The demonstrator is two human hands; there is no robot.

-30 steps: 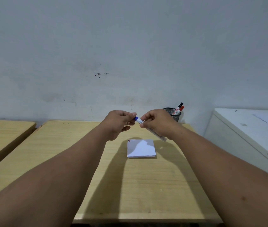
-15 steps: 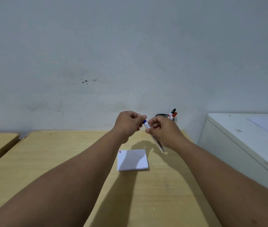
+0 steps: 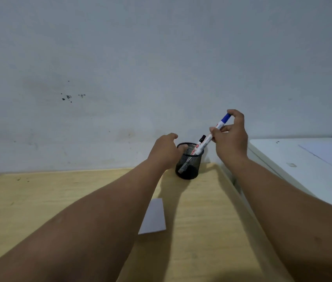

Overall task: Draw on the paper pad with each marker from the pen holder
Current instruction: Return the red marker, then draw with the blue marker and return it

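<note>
A black mesh pen holder (image 3: pixel 188 163) stands at the far right corner of the wooden table (image 3: pixel 197 231). My right hand (image 3: pixel 230 139) grips a capped blue marker (image 3: pixel 211 137), tilted, with its lower end inside the holder. A black-capped marker (image 3: pixel 201 138) leans in the holder behind it. My left hand (image 3: pixel 165 151) rests against the holder's left rim, fingers curled on it. The white paper pad (image 3: pixel 155 216) lies on the table nearer me, partly hidden by my left forearm.
A white cabinet top (image 3: pixel 303 165) with a sheet of paper stands to the right of the table. A grey wall (image 3: pixel 161 68) rises right behind the holder. Another wooden table edge shows at far left.
Both hands, which held the blue marker together above the pad, moved forward to the holder. The right hand now lowers the marker into it while the left hand touches the holder's rim.
</note>
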